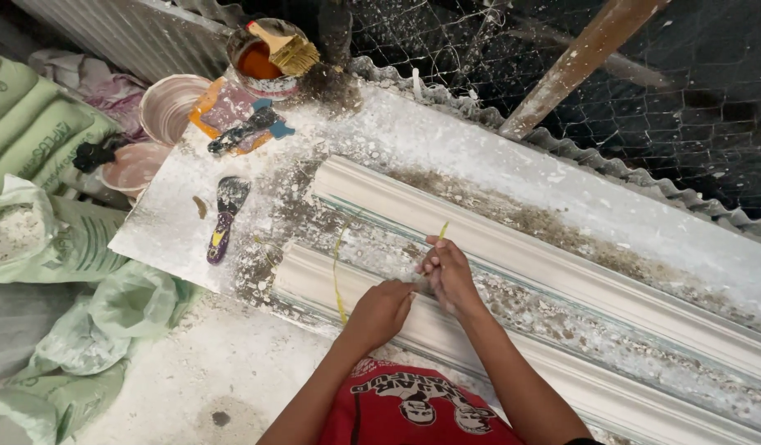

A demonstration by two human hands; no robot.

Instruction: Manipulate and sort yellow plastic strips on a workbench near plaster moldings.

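Plaster: two long white moulded plaster cornice strips [512, 247] lie side by side on a white plaster-crusted work board [446, 140].
Strip: thin yellow-green fibre strand [337, 272] loops over the channel btwn the mouldings; one end sticks up above the right hand.
R hand: right hand [448, 276] fingers pressed together, pinching the strand's upper end.
L hand: left hand [380, 311] curled shut beside it, over the near moulding; can't tell if it grips the strand.
Risk: prob. strand slips or snaps if pulled hard, since it's so thin; a wrist leaning on the moulding edge could chip it.
Tin: round metal tin [261, 58] w/ orange-brown liquid, wide bristle brush [290, 49] resting on rim; a knock would spill it.
Bowls: two round pinkish plastic bowls [168, 107], look plaster-smeared, contents unclear.
Bags: pale green sacks [34, 132], one open w/ white powder.
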